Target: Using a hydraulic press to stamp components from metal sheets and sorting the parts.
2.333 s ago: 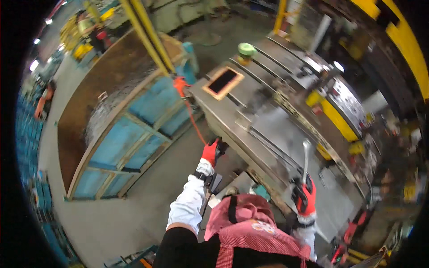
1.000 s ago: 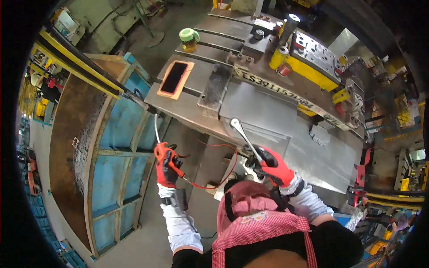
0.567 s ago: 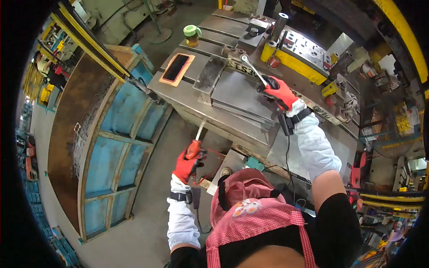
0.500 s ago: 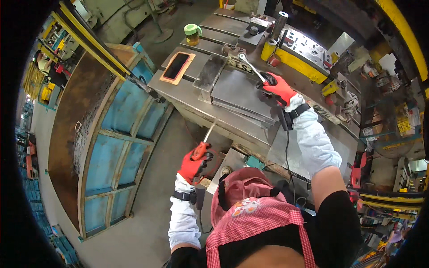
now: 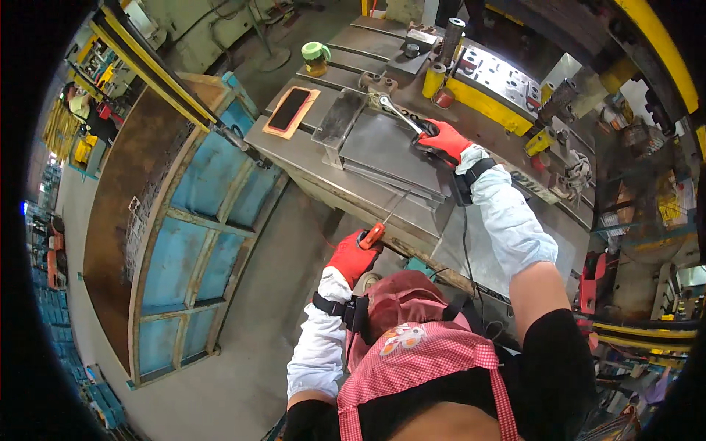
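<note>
My right hand (image 5: 443, 141) wears a red and black glove and is closed around the handle of a ratchet wrench (image 5: 401, 114). The wrench's round head rests by a clamp bolt (image 5: 375, 82) at the die's left end. Below and to the left, my gloved left hand (image 5: 354, 256) grips an orange-handled screwdriver-like tool (image 5: 373, 235). Its thin shaft points up and right over the near edge of the press table, its tip near the flat metal plates (image 5: 393, 156). These plates lie between my hands and the clamp.
A phone (image 5: 290, 110) on cardboard and a green-lidded jar (image 5: 315, 59) sit on the slotted press table (image 5: 294, 151). A yellow-sided die block (image 5: 489, 103) stands beyond my right hand. At left is a big blue-framed bin (image 5: 198, 184); another person (image 5: 81, 106) is far left.
My left hand has moved right and up with the orange-handled tool, bringing its shaft over the table edge. My right hand and the wrench have shifted slightly left, the wrench handle now lying flatter.
</note>
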### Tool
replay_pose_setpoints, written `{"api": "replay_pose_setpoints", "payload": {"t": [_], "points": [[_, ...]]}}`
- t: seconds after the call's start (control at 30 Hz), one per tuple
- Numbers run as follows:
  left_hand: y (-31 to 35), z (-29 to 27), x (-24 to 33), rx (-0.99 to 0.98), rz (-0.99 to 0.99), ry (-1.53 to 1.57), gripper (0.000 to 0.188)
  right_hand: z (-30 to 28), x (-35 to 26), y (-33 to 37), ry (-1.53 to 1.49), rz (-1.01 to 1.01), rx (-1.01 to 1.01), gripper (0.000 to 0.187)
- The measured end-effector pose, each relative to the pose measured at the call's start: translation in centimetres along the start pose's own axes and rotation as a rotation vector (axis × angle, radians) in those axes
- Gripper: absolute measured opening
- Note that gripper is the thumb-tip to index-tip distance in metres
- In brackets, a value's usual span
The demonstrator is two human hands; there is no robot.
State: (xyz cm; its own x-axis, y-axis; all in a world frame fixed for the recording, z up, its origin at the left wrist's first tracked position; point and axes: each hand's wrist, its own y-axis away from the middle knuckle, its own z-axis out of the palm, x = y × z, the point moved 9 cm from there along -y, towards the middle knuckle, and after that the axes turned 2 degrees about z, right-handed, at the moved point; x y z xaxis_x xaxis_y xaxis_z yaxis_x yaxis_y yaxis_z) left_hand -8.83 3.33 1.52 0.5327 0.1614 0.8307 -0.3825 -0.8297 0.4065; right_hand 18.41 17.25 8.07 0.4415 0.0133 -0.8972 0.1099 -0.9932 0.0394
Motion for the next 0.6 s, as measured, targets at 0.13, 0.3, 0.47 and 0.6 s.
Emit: {"api": "replay_pose_setpoints", "payload": {"t": [0.13,0.3,0.47,0.6], "points": [[-0.8,-0.6,-2.7,0.107,0.131,0.120,0.025,0.5,-0.1,-0.4,-0.041,0.007,0.005,0.025],[0.6,-2.9,-1.5,0.144,0.074,0.078,0.024,-0.4,0.9,-0.5,-0.026,-0.025,0.036,0.025],[1.6,-4.0,0.6,0.186,0.121,-0.201,0.030,0.3,1.2,-0.7,-0.076,0.055,-0.024,0.020],[1.9,-4.0,2.0,0.182,0.096,-0.290,0.031,0.3,0.5,-0.5,-0.070,0.016,-0.014,0.020]]}}
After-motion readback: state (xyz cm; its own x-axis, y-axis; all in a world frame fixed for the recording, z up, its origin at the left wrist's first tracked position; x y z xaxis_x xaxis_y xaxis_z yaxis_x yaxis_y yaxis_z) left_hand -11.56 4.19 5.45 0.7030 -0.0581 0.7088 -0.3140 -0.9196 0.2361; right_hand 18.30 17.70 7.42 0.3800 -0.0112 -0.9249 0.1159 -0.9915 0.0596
